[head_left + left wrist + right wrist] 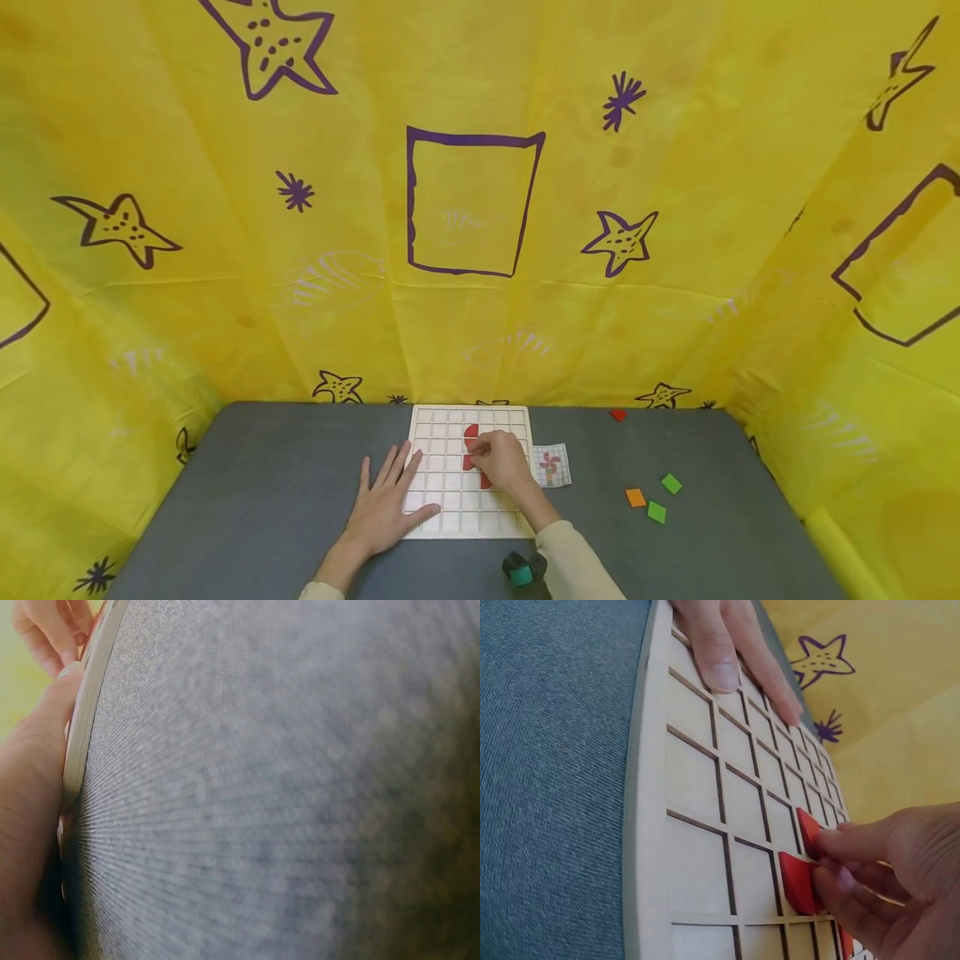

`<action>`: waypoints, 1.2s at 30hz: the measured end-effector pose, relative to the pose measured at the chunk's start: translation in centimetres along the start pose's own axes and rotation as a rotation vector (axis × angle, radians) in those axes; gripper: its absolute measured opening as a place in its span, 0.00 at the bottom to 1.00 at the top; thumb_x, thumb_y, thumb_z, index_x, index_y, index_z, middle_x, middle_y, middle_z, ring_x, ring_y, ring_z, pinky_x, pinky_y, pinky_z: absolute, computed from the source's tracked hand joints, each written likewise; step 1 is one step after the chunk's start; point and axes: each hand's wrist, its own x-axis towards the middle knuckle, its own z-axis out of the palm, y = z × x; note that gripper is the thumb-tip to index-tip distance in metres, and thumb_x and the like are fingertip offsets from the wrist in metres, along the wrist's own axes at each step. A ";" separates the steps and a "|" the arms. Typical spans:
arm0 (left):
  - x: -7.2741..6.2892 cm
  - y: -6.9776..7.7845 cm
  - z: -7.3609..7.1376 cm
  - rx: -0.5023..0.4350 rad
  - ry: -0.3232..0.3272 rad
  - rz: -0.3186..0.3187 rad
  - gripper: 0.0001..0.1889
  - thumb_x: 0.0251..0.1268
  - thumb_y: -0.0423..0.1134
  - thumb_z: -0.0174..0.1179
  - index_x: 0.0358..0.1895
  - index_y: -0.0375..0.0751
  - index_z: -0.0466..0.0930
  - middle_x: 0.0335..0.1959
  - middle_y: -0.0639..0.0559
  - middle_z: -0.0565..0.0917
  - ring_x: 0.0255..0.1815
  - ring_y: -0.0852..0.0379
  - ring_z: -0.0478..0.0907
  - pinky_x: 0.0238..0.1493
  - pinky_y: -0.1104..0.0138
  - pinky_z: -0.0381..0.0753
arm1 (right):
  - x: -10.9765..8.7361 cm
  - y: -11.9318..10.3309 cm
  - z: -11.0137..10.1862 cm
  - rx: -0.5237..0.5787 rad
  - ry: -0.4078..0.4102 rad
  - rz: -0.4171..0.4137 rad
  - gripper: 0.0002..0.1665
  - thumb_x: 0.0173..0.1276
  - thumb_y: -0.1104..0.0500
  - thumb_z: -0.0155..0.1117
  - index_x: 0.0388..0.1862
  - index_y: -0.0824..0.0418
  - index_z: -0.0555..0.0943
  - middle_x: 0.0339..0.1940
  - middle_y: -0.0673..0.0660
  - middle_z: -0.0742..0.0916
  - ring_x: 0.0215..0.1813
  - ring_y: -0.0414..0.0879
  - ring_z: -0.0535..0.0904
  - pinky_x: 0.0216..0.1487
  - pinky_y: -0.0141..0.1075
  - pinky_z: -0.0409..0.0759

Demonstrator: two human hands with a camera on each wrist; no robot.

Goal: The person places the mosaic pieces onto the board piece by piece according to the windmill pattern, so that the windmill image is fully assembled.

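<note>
"So, head view, clock centred on the board. Far left?"

"Grey table (pixel 277 492), then the left hand (pixel 381 507) at 8 o'clock. Fingers straight and spread, thumb well apart; nothing grasped. Thumb lies on the board (pixel 453 524), index finger at its left edge, little finger out over the table."

"Board itself?"

"Pale, gridded, flat on the table. Red pieces (pixel 472 431) on it: two one above the other toward 12 o'clock, one close to centre by the fingertips, one just toward 4 o'clock."

"And the right hand?"

"Right hand (pixel 501 458) over the board, between 2 and 3 o'clock. Fingers curled, thumb and index nearly together, tips at the red pieces. Cannot tell whether one is pinched or only touched."

"Moving right?"

"Black-and-teal device (pixel 520 573) at 5 o'clock, beside the right sleeve (pixel 573 560). Printed card (pixel 552 465) at 3 o'clock, just beside the board; red figure on a grid."

"Far right?"

"Red tile (pixel 618 414) between 2 and 3 o'clock, near the table's far edge. Orange tile (pixel 635 497) and two green tiles (pixel 656 512) around 3 o'clock, near one another."
</note>
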 end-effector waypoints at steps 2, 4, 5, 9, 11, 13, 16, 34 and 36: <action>0.0 0.0 -0.1 0.000 -0.005 -0.004 0.48 0.57 0.74 0.53 0.75 0.45 0.61 0.78 0.45 0.55 0.78 0.41 0.50 0.71 0.36 0.34 | 0.1 0.1 -0.2 0.020 -0.028 -0.004 0.04 0.59 0.68 0.72 0.34 0.64 0.88 0.28 0.51 0.88 0.31 0.40 0.83 0.32 0.31 0.81; 0.0 0.0 -0.1 -0.007 -0.016 -0.008 0.49 0.58 0.74 0.53 0.76 0.45 0.61 0.78 0.45 0.54 0.78 0.41 0.49 0.71 0.36 0.33 | 0.2 0.1 -0.3 0.040 -0.052 0.000 0.04 0.61 0.66 0.71 0.35 0.64 0.88 0.29 0.51 0.88 0.31 0.39 0.82 0.33 0.31 0.81; 0.0 0.0 -0.2 -0.009 -0.021 -0.009 0.49 0.58 0.74 0.52 0.76 0.45 0.60 0.79 0.46 0.54 0.78 0.42 0.49 0.71 0.36 0.33 | 0.2 0.0 -0.4 0.048 -0.062 -0.004 0.04 0.61 0.66 0.71 0.36 0.64 0.88 0.29 0.51 0.88 0.31 0.39 0.82 0.33 0.31 0.81; 0.1 0.0 -0.3 -0.015 -0.035 -0.012 0.49 0.58 0.75 0.51 0.76 0.45 0.60 0.79 0.45 0.54 0.78 0.42 0.48 0.71 0.36 0.33 | 0.3 0.1 -1.0 0.093 -0.095 -0.010 0.05 0.65 0.65 0.68 0.38 0.65 0.88 0.31 0.52 0.88 0.30 0.39 0.81 0.31 0.31 0.80; 0.1 0.0 -0.3 -0.011 -0.039 -0.016 0.49 0.58 0.75 0.51 0.76 0.45 0.60 0.79 0.45 0.54 0.78 0.42 0.48 0.71 0.36 0.32 | 0.4 0.2 -1.5 0.110 -0.104 -0.015 0.06 0.65 0.65 0.67 0.39 0.65 0.88 0.31 0.53 0.88 0.30 0.41 0.82 0.30 0.31 0.80; 0.1 0.0 -0.3 -0.007 -0.042 -0.019 0.49 0.58 0.75 0.52 0.76 0.46 0.60 0.79 0.45 0.54 0.78 0.42 0.48 0.71 0.36 0.32 | 0.6 0.4 -2.0 0.103 -0.096 -0.019 0.06 0.65 0.65 0.67 0.39 0.64 0.88 0.32 0.52 0.88 0.30 0.41 0.81 0.30 0.31 0.79; 0.1 0.0 -0.3 -0.006 -0.043 -0.020 0.49 0.57 0.75 0.52 0.76 0.46 0.60 0.79 0.45 0.54 0.78 0.41 0.48 0.71 0.36 0.33 | 0.8 0.8 -2.8 0.069 -0.070 -0.028 0.06 0.65 0.65 0.67 0.38 0.64 0.88 0.31 0.52 0.88 0.31 0.41 0.80 0.31 0.31 0.78; 0.0 0.1 -0.2 -0.013 -0.018 -0.011 0.49 0.56 0.74 0.54 0.76 0.46 0.61 0.78 0.46 0.55 0.78 0.42 0.50 0.71 0.36 0.34 | 1.0 4.8 -9.3 0.040 0.084 0.066 0.07 0.66 0.66 0.66 0.40 0.65 0.88 0.36 0.54 0.88 0.36 0.45 0.82 0.39 0.40 0.82; 0.0 0.0 -0.2 -0.011 -0.021 -0.014 0.49 0.56 0.75 0.54 0.76 0.46 0.60 0.79 0.47 0.55 0.78 0.43 0.50 0.71 0.36 0.34 | 0.9 5.3 -10.2 0.028 0.091 0.068 0.07 0.65 0.66 0.67 0.40 0.67 0.87 0.36 0.55 0.88 0.36 0.46 0.83 0.40 0.42 0.83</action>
